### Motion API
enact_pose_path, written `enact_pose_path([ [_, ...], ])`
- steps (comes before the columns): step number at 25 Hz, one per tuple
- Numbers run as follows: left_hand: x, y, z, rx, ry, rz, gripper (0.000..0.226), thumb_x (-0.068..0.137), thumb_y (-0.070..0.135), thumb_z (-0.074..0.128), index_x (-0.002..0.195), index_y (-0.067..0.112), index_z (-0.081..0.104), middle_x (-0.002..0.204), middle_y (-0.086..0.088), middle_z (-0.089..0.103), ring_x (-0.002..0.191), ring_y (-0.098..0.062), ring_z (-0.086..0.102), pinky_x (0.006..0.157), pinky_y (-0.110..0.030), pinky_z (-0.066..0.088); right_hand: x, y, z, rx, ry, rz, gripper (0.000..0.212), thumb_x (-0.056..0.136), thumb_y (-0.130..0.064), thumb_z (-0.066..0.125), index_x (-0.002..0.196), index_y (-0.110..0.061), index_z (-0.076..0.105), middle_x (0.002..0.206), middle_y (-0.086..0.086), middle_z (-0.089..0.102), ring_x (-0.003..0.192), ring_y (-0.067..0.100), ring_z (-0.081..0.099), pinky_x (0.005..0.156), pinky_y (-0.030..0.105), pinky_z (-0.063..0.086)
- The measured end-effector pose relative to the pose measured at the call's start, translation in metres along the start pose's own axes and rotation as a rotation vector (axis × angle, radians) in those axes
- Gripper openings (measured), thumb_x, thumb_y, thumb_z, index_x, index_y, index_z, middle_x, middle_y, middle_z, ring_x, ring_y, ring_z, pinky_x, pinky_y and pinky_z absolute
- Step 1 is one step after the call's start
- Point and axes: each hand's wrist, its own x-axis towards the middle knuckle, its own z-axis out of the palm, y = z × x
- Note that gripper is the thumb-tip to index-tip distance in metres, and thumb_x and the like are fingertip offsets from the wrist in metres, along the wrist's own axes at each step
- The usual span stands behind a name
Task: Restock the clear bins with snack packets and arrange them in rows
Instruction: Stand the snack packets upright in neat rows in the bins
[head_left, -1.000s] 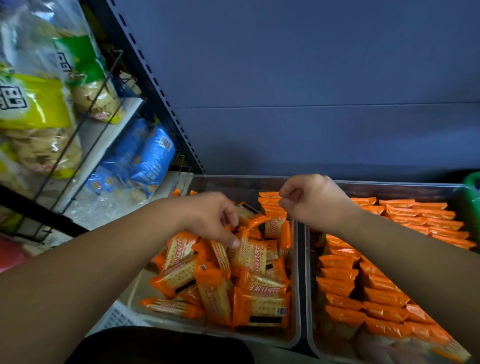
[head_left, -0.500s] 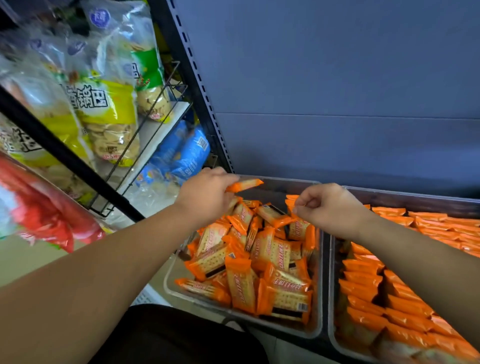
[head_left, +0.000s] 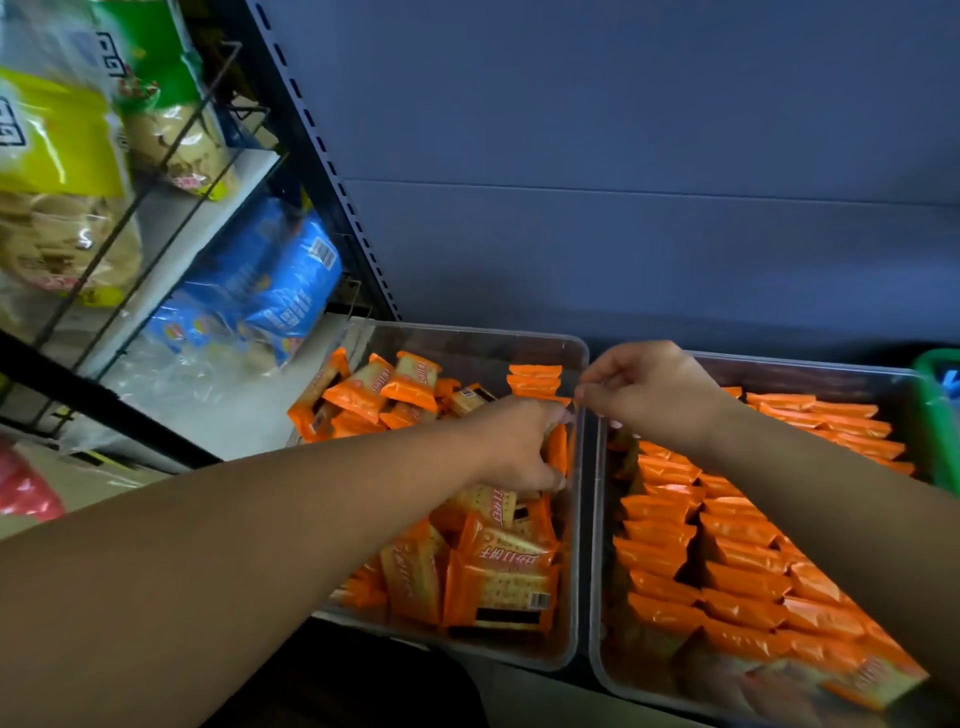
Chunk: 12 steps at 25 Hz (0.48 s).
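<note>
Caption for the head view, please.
Restocking: left hand grips orange packets in the jumbled left bin; right hand, fingers curled, hovers over the rim of the neatly rowed right bin.

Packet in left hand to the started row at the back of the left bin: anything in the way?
Nothing visible. The left hand holds the packet just in front of the row. The right hand hangs beside the row, not between.
</note>
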Motion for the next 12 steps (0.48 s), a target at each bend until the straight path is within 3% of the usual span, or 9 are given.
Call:
enact_pose_path([
  [4, 0.0, -0.008, 0.002, -0.007, 0.055, -0.008, 0.056, 0.08, 0.021, 0.083, 0.129, 0.022, 0.055, 0.083, -0.002, 0.066, 0.077, -0.021, 0.066, 0.069, -0.036, 0.059, -0.003, -0.003, 0.002, -0.026, -0.043, -0.021, 0.002, 0.095, -0.027, 0.074, 0.093, -0.026, 0.075, 0.082, -0.003, 0.073, 0.077, 0.01, 0.068, 0.062, 0.021, 0.049],
  [7, -0.022, -0.017, -0.02, -0.14, 0.112, -0.043, 0.066, 0.081, 0.016, 0.084, 0.138, 0.024, 0.052, 0.086, 0.0, 0.071, 0.067, -0.012, 0.066, 0.057, -0.029, 0.054, -0.005, -0.007, 0.003, 0.035, -0.053, -0.029, 0.012, 0.093, -0.024, 0.076, 0.105, -0.026, 0.074, 0.093, -0.005, 0.073, 0.086, 0.008, 0.069, 0.066, 0.018, 0.05],
  [9, -0.041, -0.026, -0.039, -0.32, 0.197, -0.063, 0.063, 0.081, 0.01, 0.084, 0.134, 0.029, 0.056, 0.091, -0.002, 0.076, 0.073, -0.015, 0.074, 0.066, -0.036, 0.063, -0.006, -0.011, 0.005, 0.068, -0.098, -0.058, 0.027, 0.091, -0.023, 0.08, 0.117, -0.026, 0.071, 0.106, -0.009, 0.07, 0.097, 0.007, 0.068, 0.077, 0.02, 0.053],
  [12, -0.06, -0.036, -0.055, -0.53, 0.27, -0.011, 0.061, 0.082, -0.001, 0.077, 0.127, 0.035, 0.059, 0.094, -0.005, 0.079, 0.081, -0.022, 0.076, 0.078, -0.044, 0.063, -0.007, -0.018, 0.009, 0.087, -0.184, -0.079, 0.039, 0.093, -0.02, 0.077, 0.13, -0.028, 0.067, 0.117, -0.013, 0.069, 0.104, 0.003, 0.066, 0.083, 0.019, 0.052],
])
